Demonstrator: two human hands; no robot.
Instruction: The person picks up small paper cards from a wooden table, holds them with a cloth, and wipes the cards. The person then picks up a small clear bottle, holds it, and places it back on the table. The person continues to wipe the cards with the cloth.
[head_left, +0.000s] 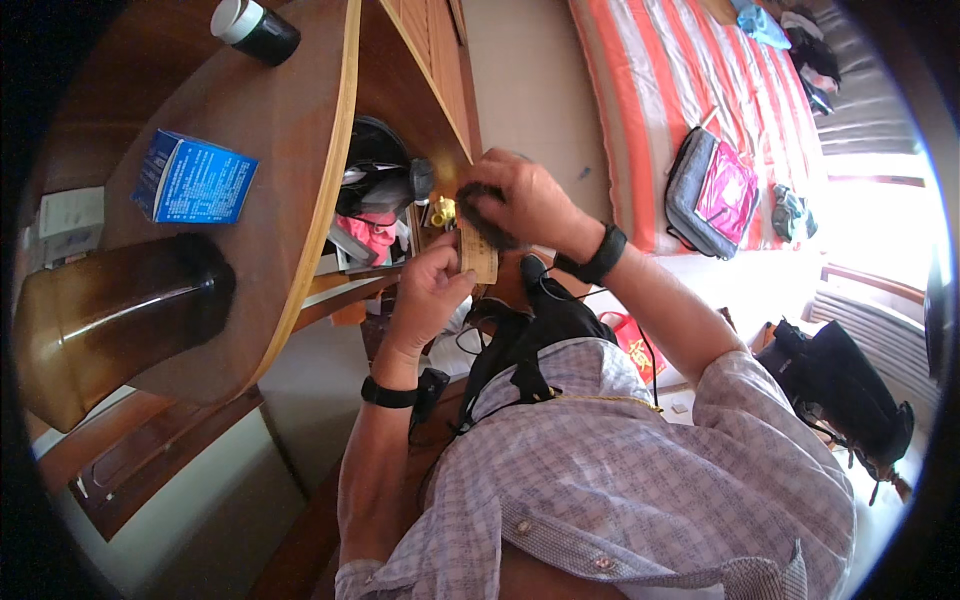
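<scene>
My left hand (433, 291) pinches the lower end of a small yellowish card or wooden plate (478, 259) that bears printed characters. Over its upper part, my right hand (529, 201) grips a dark, fuzzy cloth or brush (484, 217), blurred and partly hidden by the fingers. The dark thing overlaps the plate's upper edge; whether it touches the surface is hard to tell. Both wrists wear black bands. Just beyond my left hand is an open drawer or compartment (401, 281) with a black bag (375, 180), pink cloth (375, 238) and a small yellow object (442, 212).
To the left, a wooden desktop (289, 150) carries a blue box (202, 184), a brown translucent container (127, 315) and a dark jar with a white lid (255, 31). On the right stand a striped bed (645, 90) with a grey-and-pink bag (716, 195), and a black bag (840, 390).
</scene>
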